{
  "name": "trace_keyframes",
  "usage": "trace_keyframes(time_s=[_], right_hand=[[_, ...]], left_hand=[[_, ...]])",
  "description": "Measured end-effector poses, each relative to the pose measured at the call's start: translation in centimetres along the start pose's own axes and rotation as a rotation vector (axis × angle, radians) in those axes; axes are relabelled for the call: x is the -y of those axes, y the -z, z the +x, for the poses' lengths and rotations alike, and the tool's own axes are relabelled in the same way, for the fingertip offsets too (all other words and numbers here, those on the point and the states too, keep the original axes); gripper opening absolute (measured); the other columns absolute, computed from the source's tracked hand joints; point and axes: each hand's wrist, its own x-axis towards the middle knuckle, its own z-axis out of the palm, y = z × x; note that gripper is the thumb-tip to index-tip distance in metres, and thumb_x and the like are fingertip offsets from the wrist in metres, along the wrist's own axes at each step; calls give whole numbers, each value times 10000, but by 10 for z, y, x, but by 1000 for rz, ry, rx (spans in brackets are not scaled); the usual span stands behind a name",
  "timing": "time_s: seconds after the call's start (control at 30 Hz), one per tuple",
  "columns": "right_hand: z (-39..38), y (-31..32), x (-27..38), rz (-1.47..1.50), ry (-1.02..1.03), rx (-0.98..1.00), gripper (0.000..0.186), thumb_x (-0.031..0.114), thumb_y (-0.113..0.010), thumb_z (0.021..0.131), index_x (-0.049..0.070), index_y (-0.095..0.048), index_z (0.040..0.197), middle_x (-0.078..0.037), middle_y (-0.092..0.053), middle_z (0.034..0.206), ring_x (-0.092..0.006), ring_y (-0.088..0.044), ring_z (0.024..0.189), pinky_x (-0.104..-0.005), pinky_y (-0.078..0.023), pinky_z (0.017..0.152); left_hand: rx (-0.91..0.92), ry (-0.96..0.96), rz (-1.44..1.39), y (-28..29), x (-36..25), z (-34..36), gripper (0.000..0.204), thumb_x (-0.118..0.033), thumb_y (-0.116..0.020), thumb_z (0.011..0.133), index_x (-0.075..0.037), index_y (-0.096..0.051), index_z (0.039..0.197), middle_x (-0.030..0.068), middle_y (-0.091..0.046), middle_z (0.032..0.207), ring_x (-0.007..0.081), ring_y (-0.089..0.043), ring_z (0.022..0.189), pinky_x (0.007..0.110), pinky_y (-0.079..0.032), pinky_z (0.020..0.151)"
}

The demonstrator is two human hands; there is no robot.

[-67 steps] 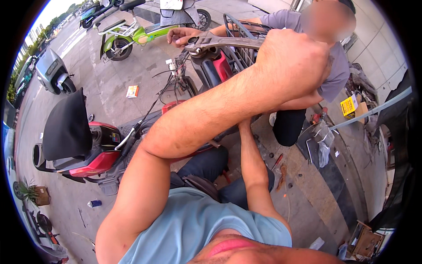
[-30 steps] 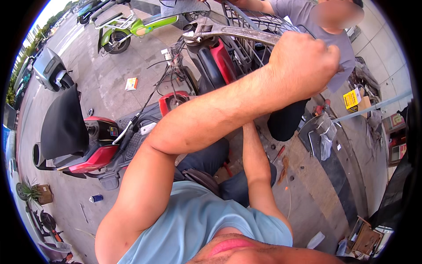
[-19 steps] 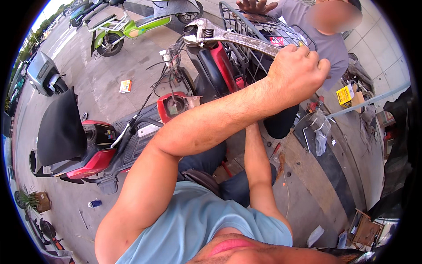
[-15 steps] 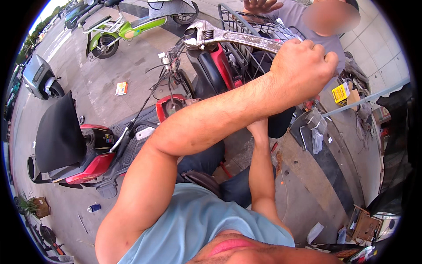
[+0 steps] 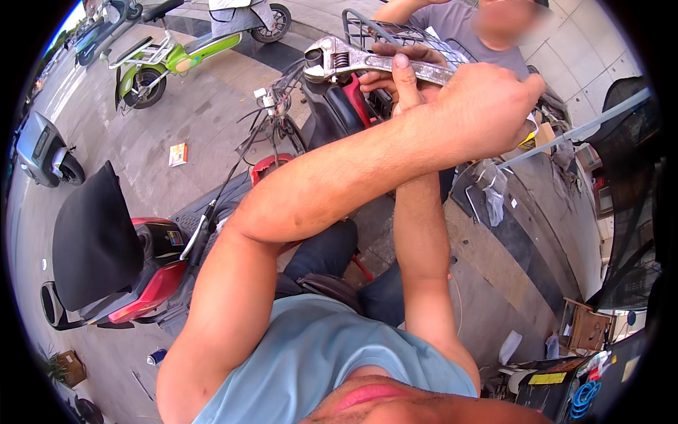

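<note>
My left arm reaches across to the right, and my left hand [image 5: 487,106] is wrapped round the handle end of a steel adjustable wrench [image 5: 357,62]. The wrench lies nearly level, with its jaw toward the left. From below, my right hand [image 5: 406,88] comes up at the middle of the handle. Its thumb stands up straight in front of the handle, and the dirt-darkened fingers behind it look spread. My left forearm hides my right wrist. Beneath the wrench is a partly dismantled red and black scooter [image 5: 332,106], with loose wires [image 5: 272,106] at its front.
A person in a grey shirt [image 5: 487,49] is beyond a wire basket [image 5: 367,28]. A scooter with a black seat back [image 5: 95,244] stands at left. Farther off are a green electric bike [image 5: 191,56] and a grey scooter [image 5: 46,152]. An orange-white box [image 5: 178,154] lies on the pavement.
My right hand has risen from below my left forearm to the wrench handle. My left hand still holds the wrench. The person opposite has shifted, and the whole view has moved slightly.
</note>
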Motion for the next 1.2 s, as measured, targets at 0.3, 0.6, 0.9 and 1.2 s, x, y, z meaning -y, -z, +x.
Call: trace_keyframes(time_s=[0.3,0.6,0.9,1.2], right_hand=[[20,25,18,187,-37,-48,106,77,-584,1029,53,-551,1127,-227,-706,1092,-307,-740,752,-386,-636,644],[9,27,-6,268,-82,-54,122,74,-576,1023,76,-564,1145,-246,-698,1128,-319,-735,769,-405,-634,660],[-32,-5,2,155,52,-149,203,-4,-548,1007,70,-424,1149,-272,-628,1190,-327,-739,803,-422,-660,686],[-18,-9,10,130,-132,-181,192,14,-514,1028,55,-413,1186,-276,-626,1201,-320,-733,786,-439,-660,722]], left_hand=[[-221,390,-31,134,111,-110,370,-99,-722,903,-40,-681,1265,111,-731,1225,226,-677,1162,364,-511,998],[-151,594,-539,121,144,-154,402,-20,-636,979,-14,-630,1381,68,-671,1353,168,-630,1184,316,-512,1001],[-71,586,-516,124,161,-151,391,-69,-698,967,-19,-661,1353,42,-697,1294,96,-614,973,276,-518,921],[54,669,-431,141,164,-139,392,-146,-743,924,-13,-688,1289,-8,-717,1125,64,-529,813,251,-482,764]])
